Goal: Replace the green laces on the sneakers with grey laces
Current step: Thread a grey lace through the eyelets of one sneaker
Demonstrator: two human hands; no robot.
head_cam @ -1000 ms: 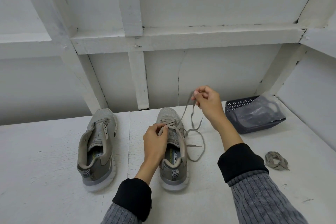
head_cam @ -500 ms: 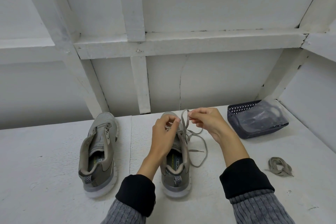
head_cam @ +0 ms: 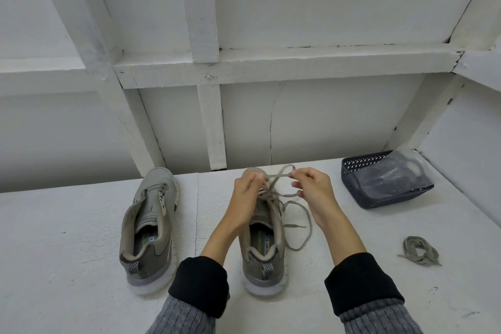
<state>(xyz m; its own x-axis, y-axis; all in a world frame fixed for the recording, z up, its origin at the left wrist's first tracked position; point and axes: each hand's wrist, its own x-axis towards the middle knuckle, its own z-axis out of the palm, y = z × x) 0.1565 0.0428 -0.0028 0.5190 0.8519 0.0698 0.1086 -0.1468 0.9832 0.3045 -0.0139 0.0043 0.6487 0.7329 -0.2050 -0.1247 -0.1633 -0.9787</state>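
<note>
step: tying grey lace (head_cam: 279,177) on right sneaker (head_cam: 261,236), table centre | left hand (head_cam: 248,198) and right hand (head_cam: 315,192) each pinch a lace strand | left sneaker (head_cam: 151,225) unlaced; spare lace bundle (head_cam: 418,251) well right | next, likely: cross loops, pull snug

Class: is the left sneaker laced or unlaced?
Unlaced: the left sneaker shows bare eyelets and an open tongue, with no lace crossing it.
</note>
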